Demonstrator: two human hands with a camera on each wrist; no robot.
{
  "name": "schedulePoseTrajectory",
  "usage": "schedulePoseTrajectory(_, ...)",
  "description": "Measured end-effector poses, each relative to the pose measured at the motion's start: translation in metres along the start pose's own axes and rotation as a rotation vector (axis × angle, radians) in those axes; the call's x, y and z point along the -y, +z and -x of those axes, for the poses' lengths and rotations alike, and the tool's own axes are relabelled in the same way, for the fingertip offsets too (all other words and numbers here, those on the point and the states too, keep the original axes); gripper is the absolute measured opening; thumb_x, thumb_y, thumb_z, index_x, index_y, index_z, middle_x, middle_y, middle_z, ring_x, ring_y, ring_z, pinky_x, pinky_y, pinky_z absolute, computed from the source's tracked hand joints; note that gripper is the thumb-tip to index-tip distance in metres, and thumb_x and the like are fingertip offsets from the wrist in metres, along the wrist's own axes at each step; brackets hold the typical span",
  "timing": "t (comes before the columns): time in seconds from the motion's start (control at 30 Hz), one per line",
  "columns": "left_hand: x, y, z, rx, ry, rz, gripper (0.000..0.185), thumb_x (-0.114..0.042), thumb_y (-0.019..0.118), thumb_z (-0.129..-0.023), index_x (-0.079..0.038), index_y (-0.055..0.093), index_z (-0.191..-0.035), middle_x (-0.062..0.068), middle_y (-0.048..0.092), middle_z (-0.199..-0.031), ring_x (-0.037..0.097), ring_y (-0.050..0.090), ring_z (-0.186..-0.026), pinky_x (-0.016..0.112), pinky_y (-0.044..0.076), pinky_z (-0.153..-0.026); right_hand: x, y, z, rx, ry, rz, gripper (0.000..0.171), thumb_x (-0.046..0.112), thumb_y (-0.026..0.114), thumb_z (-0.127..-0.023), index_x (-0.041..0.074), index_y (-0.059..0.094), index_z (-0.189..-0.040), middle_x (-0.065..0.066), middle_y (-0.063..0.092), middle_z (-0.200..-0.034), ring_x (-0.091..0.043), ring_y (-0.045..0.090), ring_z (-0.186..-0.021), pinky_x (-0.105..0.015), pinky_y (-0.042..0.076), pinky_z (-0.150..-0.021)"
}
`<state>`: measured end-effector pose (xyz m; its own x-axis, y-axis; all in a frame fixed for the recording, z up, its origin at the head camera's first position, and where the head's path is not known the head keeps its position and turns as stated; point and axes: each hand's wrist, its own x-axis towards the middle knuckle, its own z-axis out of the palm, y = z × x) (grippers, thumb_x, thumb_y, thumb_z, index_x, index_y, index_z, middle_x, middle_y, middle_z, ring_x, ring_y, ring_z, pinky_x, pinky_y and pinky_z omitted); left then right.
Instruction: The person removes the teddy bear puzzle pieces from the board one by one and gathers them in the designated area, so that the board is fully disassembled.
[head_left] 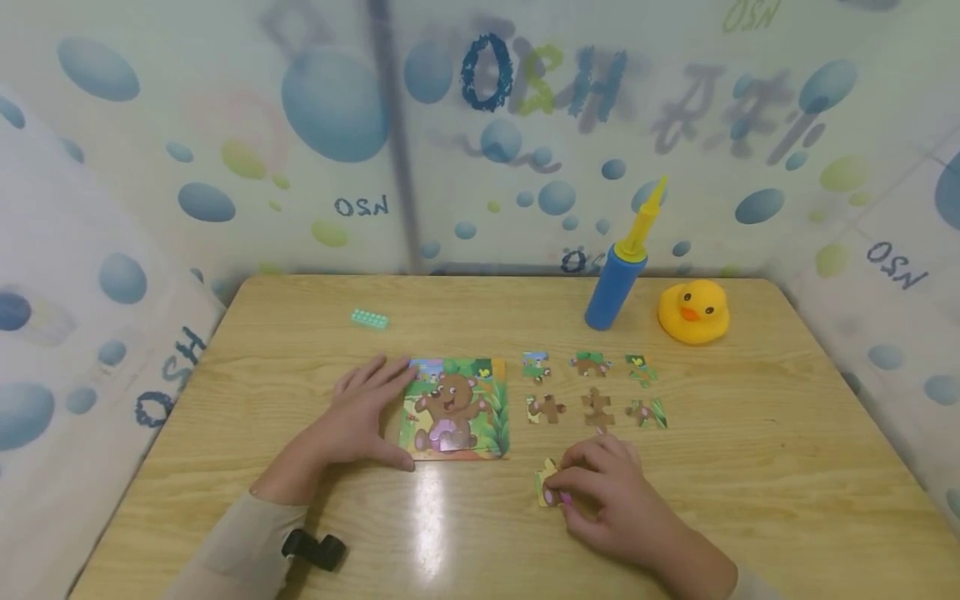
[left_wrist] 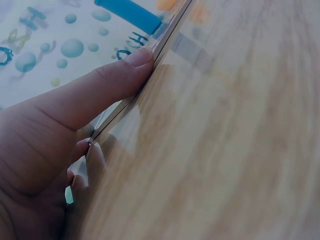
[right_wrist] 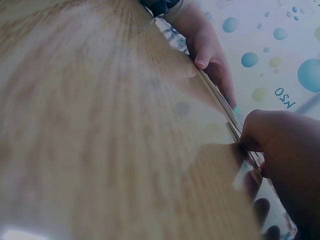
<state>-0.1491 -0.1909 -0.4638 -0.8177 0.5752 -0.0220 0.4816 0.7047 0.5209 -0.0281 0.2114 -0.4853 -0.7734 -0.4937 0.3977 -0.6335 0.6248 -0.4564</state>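
A square bear jigsaw puzzle (head_left: 455,408) lies flat on the wooden table, left of centre. My left hand (head_left: 360,412) rests along its left side, fingers spread and fairly straight; the thumb touches the lower left corner and a fingertip the upper left. Seen by the left wrist camera, the thumb (left_wrist: 100,90) lies along the board's edge. Right of and below the puzzle, my right hand (head_left: 618,496) pinches a jigsaw piece (head_left: 546,487) with yellow, green and brown on it. The fingers cover its right part. In the right wrist view the piece (right_wrist: 232,132) shows only edge-on.
Two rows of loose jigsaw pieces (head_left: 597,409) lie right of the puzzle. Behind them are a blue and yellow hand pump (head_left: 617,283), standing upright, and a yellow rubber duck (head_left: 694,313). A mint building brick (head_left: 370,319) lies at the back left. Patterned walls (head_left: 487,225) border the table.
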Motion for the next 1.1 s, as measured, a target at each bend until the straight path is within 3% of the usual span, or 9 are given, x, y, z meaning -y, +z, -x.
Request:
schedulePoseTrajectory(0.3,0.000,-0.001,0.000,-0.002,0.007,-0.003,0.141,-0.074,0.093,-0.059,-0.009,0.033,-0.168,0.014,0.024,-0.176,0.051,0.009,-0.159,0.075,0.001,-0.120,0.000,0.002,-0.001,-0.022,-0.017,0.001,0.032,0.020,0.082,-0.084,0.039,0.079,-0.109,0.021,0.062,-0.115,-0.008,0.049,-0.108,-0.042,0.031,-0.092)
schedulePoseTrajectory(0.53,0.000,0.000,-0.001,-0.003,0.011,0.002,0.140,-0.073,0.094,-0.059,-0.009,0.033,-0.168,0.014,0.023,-0.176,0.051,0.008,-0.159,0.075,0.000,-0.119,-0.002,0.008,-0.011,-0.222,-0.152,-0.008,0.032,0.016,0.081,-0.076,0.025,0.081,-0.106,0.010,0.069,-0.112,-0.021,0.055,-0.106,-0.041,0.033,-0.095)
schedulePoseTrajectory(0.67,0.000,0.000,0.001,0.000,0.000,-0.011,0.140,-0.072,0.094,-0.059,-0.008,0.033,-0.168,0.014,0.023,-0.176,0.051,0.008,-0.159,0.075,0.001,-0.120,0.000,0.016,-0.023,-0.277,-0.192,0.007,0.025,0.015,0.080,-0.076,0.022,0.081,-0.099,0.008,0.070,-0.105,-0.021,0.056,-0.101,-0.039,0.034,-0.093)
schedulePoseTrajectory(0.83,0.000,-0.002,0.001,-0.008,-0.004,-0.015,0.139,-0.069,0.096,-0.059,-0.008,0.034,-0.168,0.014,0.024,-0.176,0.052,0.009,-0.158,0.075,0.002,-0.119,0.008,0.028,-0.044,-0.290,-0.188,0.057,0.014,0.014,0.075,-0.079,0.022,0.080,-0.090,0.009,0.068,-0.097,-0.019,0.056,-0.095,-0.039,0.038,-0.087)
schedulePoseTrajectory(1.1,-0.001,-0.001,0.000,0.006,-0.005,-0.016,0.141,-0.075,0.093,-0.059,-0.009,0.032,-0.168,0.013,0.023,-0.176,0.051,0.008,-0.159,0.075,0.001,-0.120,0.029,0.049,-0.072,-0.241,-0.212,0.107,0.011,0.017,0.076,-0.082,0.021,0.081,-0.091,0.007,0.068,-0.095,-0.018,0.056,-0.093,-0.040,0.043,-0.085)
